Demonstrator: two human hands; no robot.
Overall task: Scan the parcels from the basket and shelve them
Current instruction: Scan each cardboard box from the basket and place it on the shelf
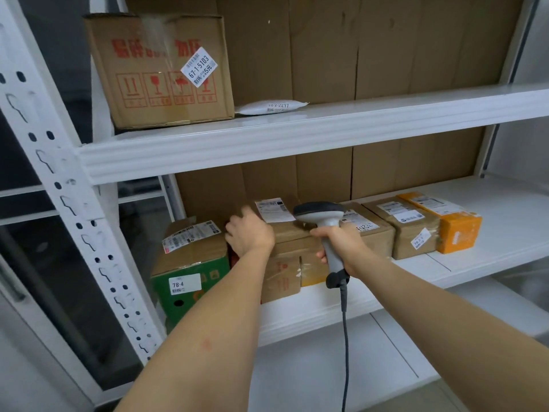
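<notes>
Left hand (249,233) lies flat, fingers straight, on the labelled cardboard parcel (285,251) on the middle shelf (490,209); right hand (341,245) grips the barcode scanner (322,224) above it.

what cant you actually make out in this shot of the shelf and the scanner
All in the head view:
- Basket: out of frame, cut off by the picture edges.
- Left hand fingers: behind the brown parcel, so the grip is unclear.
- Scanner window: faces away, so what it reads is hidden.
- Label print on that parcel: too small.
- Red lettering on the top box: blurred by tape glare.
</notes>
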